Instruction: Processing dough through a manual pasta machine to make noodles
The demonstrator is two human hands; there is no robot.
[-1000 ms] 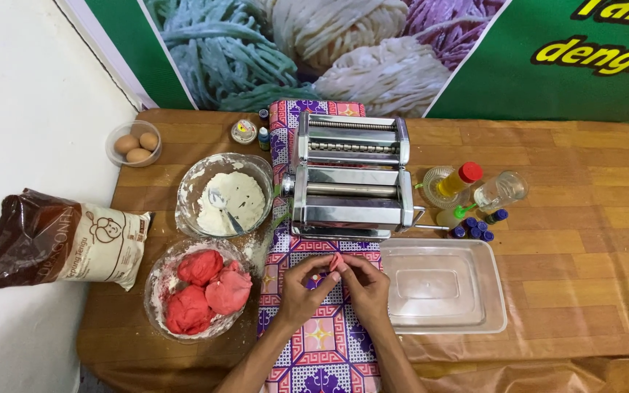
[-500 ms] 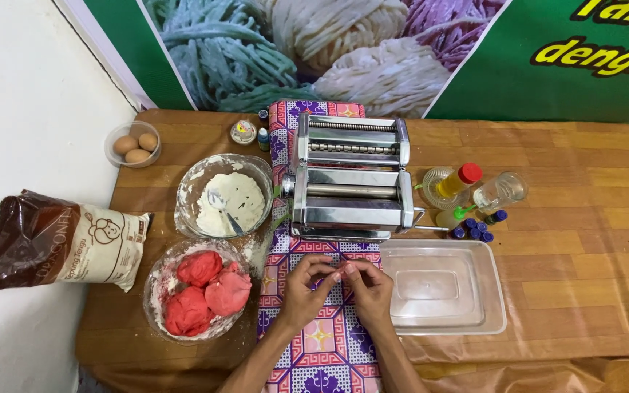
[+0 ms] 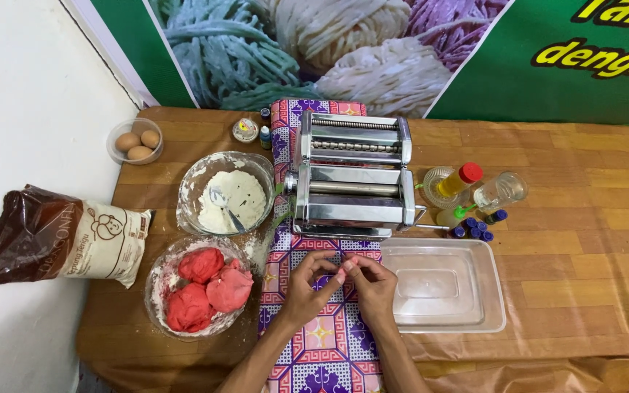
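Pink dough, a small piece (image 3: 344, 263), is what I see pinched between my two hands from the head camera: my left hand (image 3: 306, 285) and right hand (image 3: 371, 285) meet fingertip to fingertip, fingers closed together on it, above the patterned purple and pink cloth (image 3: 319, 340) and just in front of the one shiny steel pasta roller machine (image 3: 353, 175). To the left I count three red dough lumps in a floury clear glass bowl (image 3: 160, 271), and one glass bowl of white flour (image 3: 185, 198) with a spoon behind it. Three brown eggs sit in a small plastic cup (image 3: 116, 135). One empty clear rectangular plastic tray (image 3: 491, 291) lies just right of my right hand.
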